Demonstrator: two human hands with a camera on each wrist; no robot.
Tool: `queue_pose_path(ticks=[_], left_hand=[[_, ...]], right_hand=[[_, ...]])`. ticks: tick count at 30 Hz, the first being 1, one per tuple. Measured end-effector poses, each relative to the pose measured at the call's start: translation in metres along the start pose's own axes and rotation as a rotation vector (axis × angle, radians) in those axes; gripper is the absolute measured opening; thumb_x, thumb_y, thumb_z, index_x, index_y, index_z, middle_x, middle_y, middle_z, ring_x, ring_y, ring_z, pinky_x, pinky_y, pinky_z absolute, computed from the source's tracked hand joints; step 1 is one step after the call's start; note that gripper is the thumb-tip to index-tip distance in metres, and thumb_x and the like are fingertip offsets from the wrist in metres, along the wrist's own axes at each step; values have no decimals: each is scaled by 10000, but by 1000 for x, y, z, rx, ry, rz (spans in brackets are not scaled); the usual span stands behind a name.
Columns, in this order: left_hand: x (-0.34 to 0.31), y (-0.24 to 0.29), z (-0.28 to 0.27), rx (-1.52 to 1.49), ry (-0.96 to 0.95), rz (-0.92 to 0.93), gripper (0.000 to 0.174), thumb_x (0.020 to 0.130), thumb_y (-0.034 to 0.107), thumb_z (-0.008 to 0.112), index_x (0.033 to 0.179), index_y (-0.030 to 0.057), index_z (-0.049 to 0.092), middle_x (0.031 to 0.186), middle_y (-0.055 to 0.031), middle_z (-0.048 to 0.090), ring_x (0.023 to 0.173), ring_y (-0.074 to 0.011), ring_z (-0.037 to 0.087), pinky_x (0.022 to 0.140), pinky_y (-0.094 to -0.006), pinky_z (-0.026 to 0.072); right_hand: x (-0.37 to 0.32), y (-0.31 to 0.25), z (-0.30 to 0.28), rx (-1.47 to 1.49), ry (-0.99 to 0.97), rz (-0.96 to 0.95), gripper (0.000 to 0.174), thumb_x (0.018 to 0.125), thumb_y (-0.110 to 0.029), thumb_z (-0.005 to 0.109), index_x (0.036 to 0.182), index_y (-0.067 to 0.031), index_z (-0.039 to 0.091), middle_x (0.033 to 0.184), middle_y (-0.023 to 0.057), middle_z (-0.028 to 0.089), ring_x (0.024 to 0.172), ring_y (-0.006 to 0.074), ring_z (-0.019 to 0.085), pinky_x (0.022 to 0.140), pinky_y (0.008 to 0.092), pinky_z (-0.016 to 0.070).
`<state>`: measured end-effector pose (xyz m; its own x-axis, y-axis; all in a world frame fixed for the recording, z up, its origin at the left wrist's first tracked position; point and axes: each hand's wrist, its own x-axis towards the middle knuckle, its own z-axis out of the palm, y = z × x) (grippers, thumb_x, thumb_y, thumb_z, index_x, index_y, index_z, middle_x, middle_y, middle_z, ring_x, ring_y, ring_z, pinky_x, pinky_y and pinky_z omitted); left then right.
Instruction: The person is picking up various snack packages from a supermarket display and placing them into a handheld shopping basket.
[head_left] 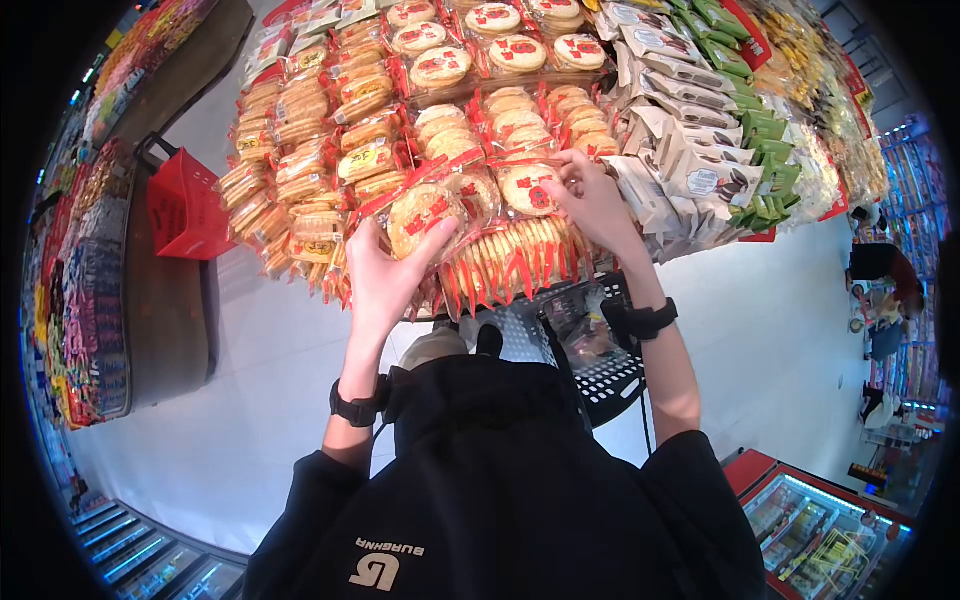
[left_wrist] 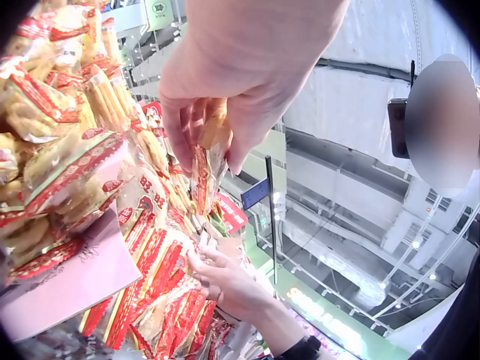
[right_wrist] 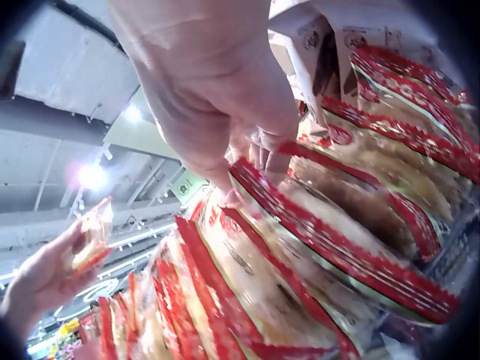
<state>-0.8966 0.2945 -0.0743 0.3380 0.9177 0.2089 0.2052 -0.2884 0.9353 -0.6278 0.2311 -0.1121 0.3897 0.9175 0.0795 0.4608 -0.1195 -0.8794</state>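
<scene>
My left hand [head_left: 382, 282] holds a round, flat cracker in a clear wrapper, the cracker packet [head_left: 415, 222], with the thumb across its face. In the left wrist view, the thumb and fingers pinch this packet [left_wrist: 204, 169] from both sides, above the stacked goods. To the right, my right hand [head_left: 597, 208] pinches the edge of another cracker packet [head_left: 522, 192] at the front of the display. The right wrist view shows thumb and fingertips at the red crimped edge of a packet [right_wrist: 322, 244], among upright packets [right_wrist: 225, 277] of the same kind.
Long biscuit packets [head_left: 300, 180] fill the display's left, white and green snack packs [head_left: 700, 165] its right. A red shopping basket [head_left: 185, 210] stands at left. Close below the display is a black cart [head_left: 605, 385]. Other people [head_left: 885, 290] are far right.
</scene>
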Motion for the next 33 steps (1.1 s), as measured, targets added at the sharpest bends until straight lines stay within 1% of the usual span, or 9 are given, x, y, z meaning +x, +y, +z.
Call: queue_pose_path(ticks=[5,9,11,16,19,20,23,28,33], left_hand=[[1,2,9,-176,-37,22,407,784,180,809,1116,23,633,696,10,615,592,-14,486,538,-210,393],[2,2,13,-106,-64,18,384,785,183,807,1101,35,647,609,67,484,545,-12,332,493,-212,291],[3,3,14,-82,-78,21,394,787,175,804,1115,35,637,619,63,489,549,-15,345,493,-214,298],[10,34,26,-299,-102,17,486,803,113,784,1216,26,542,830,-39,660,683,-70,611,573,-230,471],[21,48,30,-174,-155,165,528,806,83,775,1249,31,492,982,-111,685,842,-143,687,667,-257,538],[26,59,27,-130,-284,108,495,848,34,719,1273,-9,467,1235,-126,541,987,-171,644,788,-273,567],[44,66,41,-83,-416,122,454,866,42,696,1265,-1,482,1249,-114,545,963,-152,642,775,-272,562],[78,44,94,132,-553,230,406,799,171,752,1135,0,603,869,-81,669,807,-112,628,668,-258,517],[96,50,139,236,-583,141,388,740,204,805,1027,-9,651,804,-89,682,761,-153,642,707,-314,521]], right_hand=[[-9,-4,5,-235,138,-198,524,818,-145,752,1274,-54,511,1032,88,561,643,101,604,609,259,524],[-22,-18,6,-293,260,-219,598,810,-123,750,1323,-39,454,1142,126,529,728,181,645,650,307,537],[-28,-13,0,-409,287,-239,414,884,-146,659,1250,-22,511,1100,173,592,819,305,654,702,368,539],[-38,-3,-17,-602,302,-170,268,962,-159,521,1175,-1,561,1007,242,656,925,435,620,762,479,510],[-38,-15,-26,-656,287,-123,275,944,-93,511,1194,23,515,1041,246,636,911,398,635,783,472,511],[-36,-13,-30,-673,284,-118,273,946,-95,508,1191,26,515,1039,251,636,918,403,633,787,476,508],[-28,-2,-47,-676,301,-135,270,953,-101,499,1186,34,513,1025,264,639,926,421,626,797,488,498],[-27,6,-53,-558,312,-161,272,979,-129,465,1186,41,514,1003,277,641,921,456,608,795,514,480],[-29,-11,-57,-359,316,-42,400,1036,-271,375,1268,31,498,1066,286,634,1014,434,607,847,467,470]])
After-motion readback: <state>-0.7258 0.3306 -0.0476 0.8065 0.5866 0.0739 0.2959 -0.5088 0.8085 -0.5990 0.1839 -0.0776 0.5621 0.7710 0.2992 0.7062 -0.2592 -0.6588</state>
